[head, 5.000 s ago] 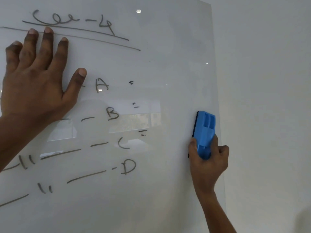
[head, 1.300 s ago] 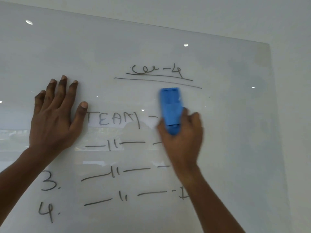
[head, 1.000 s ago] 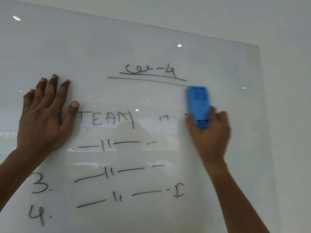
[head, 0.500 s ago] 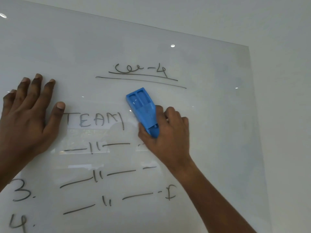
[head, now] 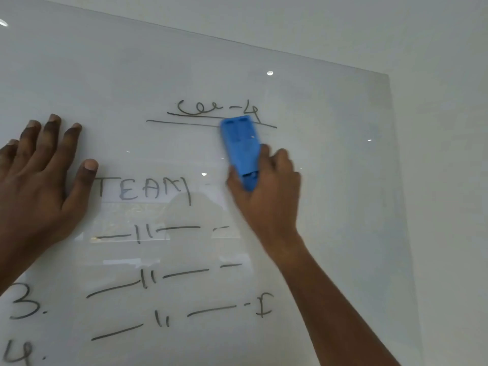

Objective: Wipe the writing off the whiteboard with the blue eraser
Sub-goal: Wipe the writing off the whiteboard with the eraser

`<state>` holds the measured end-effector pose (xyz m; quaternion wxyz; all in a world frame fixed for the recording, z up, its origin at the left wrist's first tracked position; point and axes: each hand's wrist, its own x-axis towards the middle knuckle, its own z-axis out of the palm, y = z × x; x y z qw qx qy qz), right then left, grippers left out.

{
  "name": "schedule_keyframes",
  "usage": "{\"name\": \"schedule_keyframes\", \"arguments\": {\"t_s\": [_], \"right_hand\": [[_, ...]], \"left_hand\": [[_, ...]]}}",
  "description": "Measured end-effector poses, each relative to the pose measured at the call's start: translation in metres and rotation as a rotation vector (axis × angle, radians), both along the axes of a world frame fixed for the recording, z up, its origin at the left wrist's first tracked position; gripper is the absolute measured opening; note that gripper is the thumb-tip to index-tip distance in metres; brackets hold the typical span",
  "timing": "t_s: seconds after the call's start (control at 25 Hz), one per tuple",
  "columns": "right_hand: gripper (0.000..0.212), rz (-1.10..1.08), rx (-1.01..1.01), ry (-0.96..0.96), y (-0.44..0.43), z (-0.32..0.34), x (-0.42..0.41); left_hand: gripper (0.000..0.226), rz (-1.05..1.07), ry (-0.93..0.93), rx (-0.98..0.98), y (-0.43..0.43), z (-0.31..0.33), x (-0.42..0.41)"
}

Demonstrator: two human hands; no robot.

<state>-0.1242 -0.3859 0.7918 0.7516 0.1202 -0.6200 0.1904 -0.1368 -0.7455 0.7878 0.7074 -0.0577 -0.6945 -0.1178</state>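
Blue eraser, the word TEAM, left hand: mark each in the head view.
blue eraser (head: 240,149), head view, middle of its plastic back.
word TEAM (head: 144,191), head view, between the E and A.
left hand (head: 39,186), head view, back of the hand.

Blue eraser now higher, rightward.

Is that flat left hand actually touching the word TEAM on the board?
Apart. The head view shows the left hand spread flat on the whiteboard, its thumb tip ending just left of the T in TEAM, with bare board between.
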Motion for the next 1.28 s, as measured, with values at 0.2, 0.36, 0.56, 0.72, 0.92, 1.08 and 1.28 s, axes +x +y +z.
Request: {"name": "schedule_keyframes", "arguments": {"t_s": [0.2,0.36,0.56,0.72,0.92,1.08,1.28], "right_hand": [[0.057,-0.084,-0.045,0.037,0.049,-0.002,-0.013],[0.060,0.083,-0.632,-0.108,0.100,0.023,-0.021],[0.060,0.052,-0.254,0.017,-0.003,0.035,-0.006],[0.056,-0.088,0.098,0.126,-0.009,0.040,-0.004],[0.059,0.006,-0.590,-0.124,0.091,0.075,-0.014],[0.061,0.036,-0.600,-0.140,0.055,0.097,-0.007],[0.056,-0.038,0.053,0.093,-0.043,0.078,0.002]], "left_hand": [[0.070,-0.033,0.060,-0.061,0.018,-0.005,0.019],[0.073,0.042,0.014,-0.076,0.023,-0.005,0.030],[0.073,0.055,0.002,-0.055,0.024,-0.007,0.032],[0.072,0.072,-0.013,-0.063,0.025,-0.006,0.037],[0.071,0.111,-0.001,-0.058,0.030,-0.007,0.039],[0.070,0.123,0.007,-0.052,0.031,-0.007,0.038],[0.071,0.119,-0.024,-0.056,0.025,-0.006,0.037]]}}
